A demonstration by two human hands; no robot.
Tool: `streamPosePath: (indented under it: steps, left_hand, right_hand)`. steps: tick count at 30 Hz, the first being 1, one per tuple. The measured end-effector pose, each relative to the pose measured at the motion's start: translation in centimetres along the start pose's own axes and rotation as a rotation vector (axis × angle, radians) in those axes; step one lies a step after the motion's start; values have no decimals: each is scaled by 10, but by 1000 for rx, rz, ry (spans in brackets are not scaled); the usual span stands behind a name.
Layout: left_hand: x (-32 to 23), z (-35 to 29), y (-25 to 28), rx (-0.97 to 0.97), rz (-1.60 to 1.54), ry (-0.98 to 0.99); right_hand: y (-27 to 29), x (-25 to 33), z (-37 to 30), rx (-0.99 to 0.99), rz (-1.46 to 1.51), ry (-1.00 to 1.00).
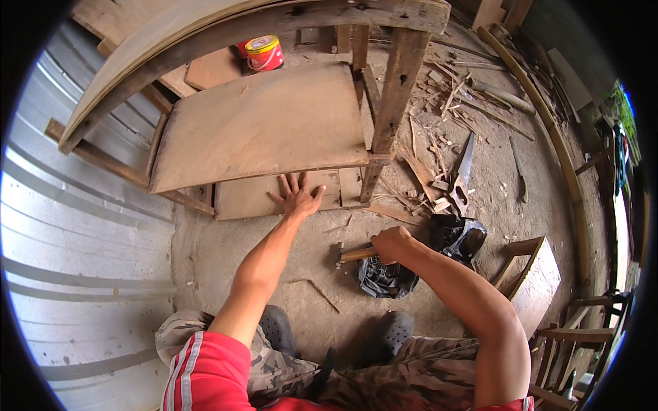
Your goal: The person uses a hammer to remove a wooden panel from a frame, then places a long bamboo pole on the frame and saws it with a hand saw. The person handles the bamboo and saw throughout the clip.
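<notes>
Left hand (297, 197) spread flat, fingers wide, pressing on the low plywood panel (274, 195) at the foot of the wooden frame (394, 96). Right hand (391, 244) closed around the wooden handle of a hammer (351, 255), head held just above the concrete floor (226, 253), near the frame's front leg and well short of the panel. Under that fist, a crumpled black plastic bag (384, 277), its contents too dark to make out.

Larger plywood shelf (264, 123) already seated on the frame, directly above the pressed panel. Red tin with yellow lid (263, 53) behind the shelf, at the frame's far side. Handsaw (465, 171) lying among offcuts and shavings to the right of the frame.

Judging by the layout: upper board placed, lower panel positioned and steadied, fastening apparently not yet started. No nail visible in either hand or on the panel.
</notes>
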State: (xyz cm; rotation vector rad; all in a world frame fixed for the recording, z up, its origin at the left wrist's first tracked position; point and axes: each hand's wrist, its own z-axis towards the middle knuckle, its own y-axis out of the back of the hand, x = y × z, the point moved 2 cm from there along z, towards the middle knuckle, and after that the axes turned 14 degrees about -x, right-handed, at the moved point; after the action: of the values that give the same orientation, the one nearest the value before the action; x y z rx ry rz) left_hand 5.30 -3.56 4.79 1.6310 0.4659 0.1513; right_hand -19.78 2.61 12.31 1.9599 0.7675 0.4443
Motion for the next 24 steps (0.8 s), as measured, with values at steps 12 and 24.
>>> streamPosePath:
  steps: [12, 24]
  left_hand:
    - [4, 22, 20, 176, 154, -126]
    - [-5, 5, 21, 302, 233, -29]
  right_hand:
    - [32, 1, 24, -57, 18, 85]
    - [41, -10, 23, -53, 34, 116]
